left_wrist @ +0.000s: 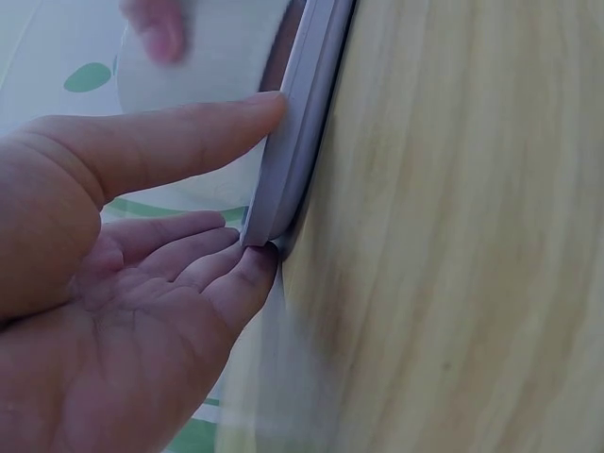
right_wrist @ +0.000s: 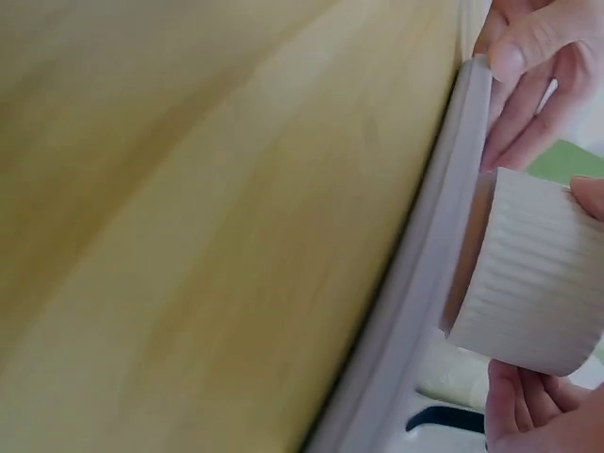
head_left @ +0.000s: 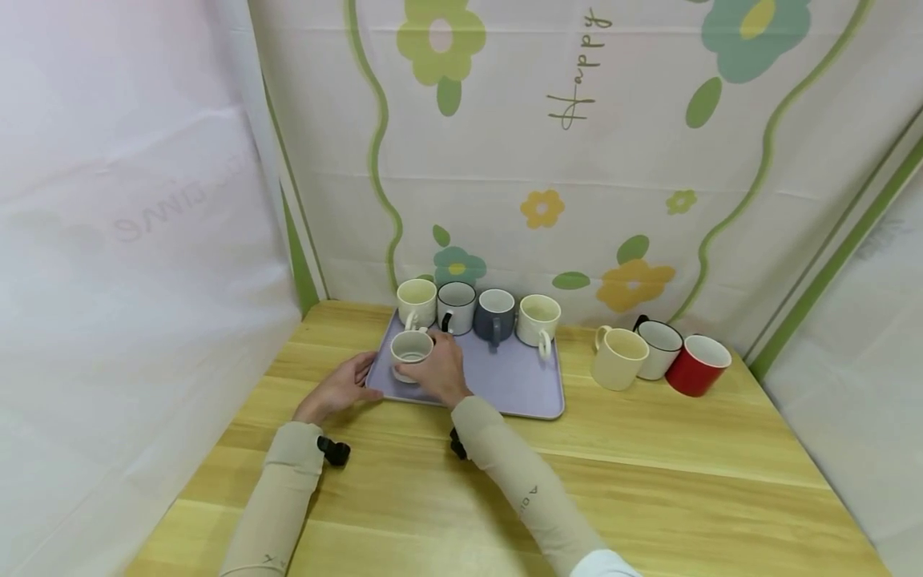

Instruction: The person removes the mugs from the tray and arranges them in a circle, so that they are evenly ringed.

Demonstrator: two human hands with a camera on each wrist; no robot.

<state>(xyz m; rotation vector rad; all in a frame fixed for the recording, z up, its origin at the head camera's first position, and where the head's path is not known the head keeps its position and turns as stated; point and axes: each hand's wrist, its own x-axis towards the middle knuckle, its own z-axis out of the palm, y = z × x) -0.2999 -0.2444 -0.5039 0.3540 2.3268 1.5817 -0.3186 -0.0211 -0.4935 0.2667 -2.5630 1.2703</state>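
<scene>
Mug [head_left: 409, 353], white and ribbed, was over the front left part of the lilac tray [head_left: 512, 377], gripped between thumb and fingers of the right hand [head_left: 441, 370]. Couldn't tell if its base touched down. Left hand [head_left: 342, 390] was at the tray's front left corner, thumb on the rim, fingers loosely extended against the edge, not wrapped round anything.

Looked like a set-down. Tight spot: cream mug [head_left: 417, 308] stood just behind, handle facing forward. Black-rimmed mug [head_left: 456, 314], grey mug [head_left: 493, 320] and handled off-white mug [head_left: 537, 324] made up the rest of that back row.

My read: step called for a level base, slow contact, body fully inside the raised rim and clear of that handle, then fingers released straight outward so nothing got dragged. Corner brace seemed right, but light pressure was enough; hard pushing could have slid the tray and knocked the row together.
</scene>
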